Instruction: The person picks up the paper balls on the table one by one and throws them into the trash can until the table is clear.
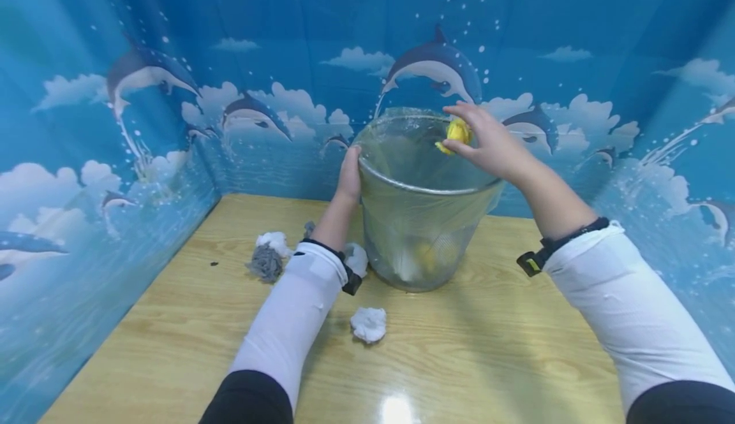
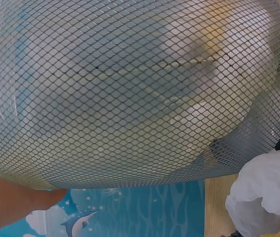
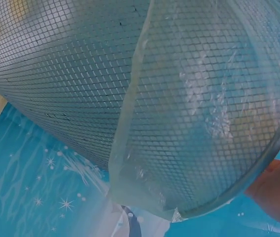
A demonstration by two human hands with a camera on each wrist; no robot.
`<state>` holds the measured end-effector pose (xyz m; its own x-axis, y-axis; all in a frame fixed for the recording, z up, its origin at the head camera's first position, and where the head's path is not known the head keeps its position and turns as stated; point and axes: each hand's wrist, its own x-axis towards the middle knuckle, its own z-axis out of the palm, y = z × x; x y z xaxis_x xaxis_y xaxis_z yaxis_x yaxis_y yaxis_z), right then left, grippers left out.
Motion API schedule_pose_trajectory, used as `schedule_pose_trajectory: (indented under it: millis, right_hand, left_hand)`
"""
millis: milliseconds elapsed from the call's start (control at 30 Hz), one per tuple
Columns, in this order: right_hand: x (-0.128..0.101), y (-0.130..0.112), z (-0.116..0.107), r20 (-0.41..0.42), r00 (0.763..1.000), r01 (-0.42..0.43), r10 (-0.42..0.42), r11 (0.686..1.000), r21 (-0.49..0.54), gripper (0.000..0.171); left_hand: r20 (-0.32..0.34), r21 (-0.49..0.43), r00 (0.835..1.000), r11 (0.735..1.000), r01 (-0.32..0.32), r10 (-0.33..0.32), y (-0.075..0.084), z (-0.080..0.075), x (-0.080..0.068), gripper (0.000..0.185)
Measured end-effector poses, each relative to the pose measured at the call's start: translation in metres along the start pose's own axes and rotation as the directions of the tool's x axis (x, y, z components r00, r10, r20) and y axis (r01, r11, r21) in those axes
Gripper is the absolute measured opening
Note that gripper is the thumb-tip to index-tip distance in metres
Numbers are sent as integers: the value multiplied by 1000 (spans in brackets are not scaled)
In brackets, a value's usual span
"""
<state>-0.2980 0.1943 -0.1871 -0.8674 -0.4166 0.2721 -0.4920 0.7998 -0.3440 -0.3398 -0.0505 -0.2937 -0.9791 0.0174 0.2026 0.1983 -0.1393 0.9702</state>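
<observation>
Across the lower frame spreads the table (image 1: 517,360); on it, near centre, stands the bin (image 1: 425,220). My left hand (image 1: 349,175) touches its left rim, how far curled I cannot tell. Upper right of centre, my right hand (image 1: 496,143) is half closed, pinching a yellow wad (image 1: 458,132) over the bin's mouth.

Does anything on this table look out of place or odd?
One small oddity: a tiny dark speck lies alone on the tabletop, left of the crumpled grey ball and far smaller than it. I can't tell what it is. Nothing else stands out; the bin shows no obvious damage.
</observation>
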Motion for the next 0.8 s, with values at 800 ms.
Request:
schedule_pose_trajectory:
  millis: [800]
  right_hand:
    - [-20,24,-9,45,995,-84,87,994,-63,77]
  left_hand:
    - [-34,22,999,1000,19,-18,-1,2,0,28]
